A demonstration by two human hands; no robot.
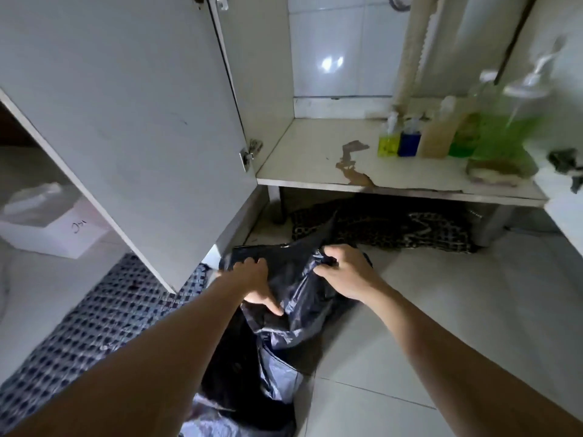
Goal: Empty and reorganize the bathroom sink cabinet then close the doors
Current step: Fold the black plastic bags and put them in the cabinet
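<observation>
both hands, left hand [257, 280] and right hand [342, 272], have fingers curled tight on the black bag [296, 298] on the floor below the open cabinet [315, 165], likely pulling it open.

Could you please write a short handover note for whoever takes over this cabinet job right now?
Left hand and right hand both grip the crumpled black plastic bag on the pale tiled floor.
White cabinet door stands open.
Row of pump and spray bottles stands at the right of the stained white cabinet shelf.
Done: left of shelf bare.
Left: bag, bottles, closing doors.
</observation>
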